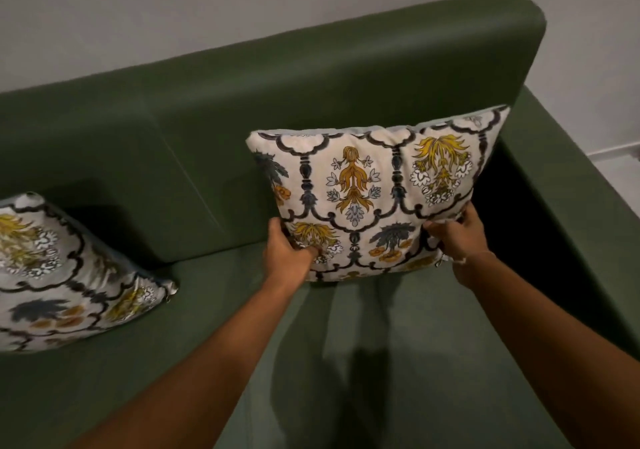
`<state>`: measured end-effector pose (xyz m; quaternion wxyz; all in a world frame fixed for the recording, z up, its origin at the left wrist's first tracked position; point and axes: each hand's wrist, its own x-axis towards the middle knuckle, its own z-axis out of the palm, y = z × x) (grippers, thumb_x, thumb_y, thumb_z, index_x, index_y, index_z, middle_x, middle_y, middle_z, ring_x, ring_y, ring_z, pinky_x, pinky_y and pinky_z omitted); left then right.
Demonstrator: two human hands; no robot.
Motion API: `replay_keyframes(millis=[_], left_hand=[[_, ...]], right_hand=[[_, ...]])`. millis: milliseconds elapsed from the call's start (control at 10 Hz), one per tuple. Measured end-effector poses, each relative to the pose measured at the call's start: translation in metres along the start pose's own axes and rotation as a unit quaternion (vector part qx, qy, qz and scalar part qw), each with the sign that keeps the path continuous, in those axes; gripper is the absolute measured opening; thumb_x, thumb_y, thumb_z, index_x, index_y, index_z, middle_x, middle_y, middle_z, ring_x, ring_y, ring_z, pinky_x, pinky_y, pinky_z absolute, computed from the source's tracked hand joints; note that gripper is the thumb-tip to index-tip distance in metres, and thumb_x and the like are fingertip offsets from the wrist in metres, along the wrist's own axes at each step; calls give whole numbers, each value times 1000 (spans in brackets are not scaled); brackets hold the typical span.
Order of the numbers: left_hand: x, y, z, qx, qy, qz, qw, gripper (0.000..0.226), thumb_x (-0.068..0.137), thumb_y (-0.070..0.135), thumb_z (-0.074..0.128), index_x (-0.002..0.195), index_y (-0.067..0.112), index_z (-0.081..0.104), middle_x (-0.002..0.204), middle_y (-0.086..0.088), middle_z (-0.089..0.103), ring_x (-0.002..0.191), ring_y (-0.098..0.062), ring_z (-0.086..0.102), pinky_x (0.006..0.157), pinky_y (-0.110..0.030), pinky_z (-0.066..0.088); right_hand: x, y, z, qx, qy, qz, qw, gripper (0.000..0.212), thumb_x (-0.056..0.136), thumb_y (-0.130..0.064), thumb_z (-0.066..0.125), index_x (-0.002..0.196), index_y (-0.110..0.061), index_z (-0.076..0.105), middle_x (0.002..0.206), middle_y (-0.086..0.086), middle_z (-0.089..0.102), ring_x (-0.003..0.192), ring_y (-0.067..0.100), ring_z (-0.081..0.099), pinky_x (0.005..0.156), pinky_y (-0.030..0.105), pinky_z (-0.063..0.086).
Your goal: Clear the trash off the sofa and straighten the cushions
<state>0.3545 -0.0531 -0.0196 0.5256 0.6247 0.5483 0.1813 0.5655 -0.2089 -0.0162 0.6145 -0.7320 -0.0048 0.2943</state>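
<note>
A patterned cushion [374,185], cream with yellow and dark blue flowers, stands upright near the right end of the green sofa [207,129], in front of the backrest. My left hand [287,251] grips its lower left corner. My right hand [457,233] grips its lower right edge. A second cushion [65,275] of the same pattern lies tilted on the seat at the left, touching neither hand. No trash shows on the visible part of the seat.
The sofa's right armrest [585,185] runs along the right side, with a dark gap between it and the held cushion. A pale wall [173,8] stands behind the backrest. A strip of light floor [616,157] shows at the far right.
</note>
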Motion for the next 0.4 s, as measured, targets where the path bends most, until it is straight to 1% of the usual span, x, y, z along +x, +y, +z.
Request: replay_keyframes(millis=[100, 200, 300, 400], left_hand=[[-3, -5, 9, 10, 36, -15, 999, 54, 67, 8, 78, 108, 21, 45, 107, 2, 65, 106, -25, 62, 95, -41, 50], [-1, -5, 14, 20, 57, -16, 998, 55, 66, 14, 77, 110, 17, 44, 113, -6, 67, 107, -31, 61, 90, -38, 50], [-5, -5, 5, 55, 21, -28, 998, 58, 66, 19, 78, 113, 20, 44, 117, -6, 66, 110, -30, 61, 94, -42, 50], [-13, -13, -18, 142, -16, -16, 990, 65, 67, 29, 78, 123, 26, 45, 124, -7, 65, 113, -33, 60, 96, -44, 50]], right_hand=[[9, 4, 6, -44, -12, -19, 999, 71, 75, 4, 67, 137, -20, 43, 137, 7, 54, 119, 26, 51, 107, 48, 41], [14, 10, 6, -70, -10, -16, 997, 72, 76, 0, 69, 139, -19, 40, 141, 8, 50, 124, 29, 48, 108, 48, 40], [5, 13, 4, -108, 11, -6, 994, 72, 75, -7, 74, 137, -17, 40, 140, 10, 51, 126, 30, 49, 109, 48, 39], [-19, 5, 3, -144, 94, -10, 985, 79, 76, -17, 75, 142, -18, 32, 146, 12, 45, 132, 31, 44, 112, 48, 35]])
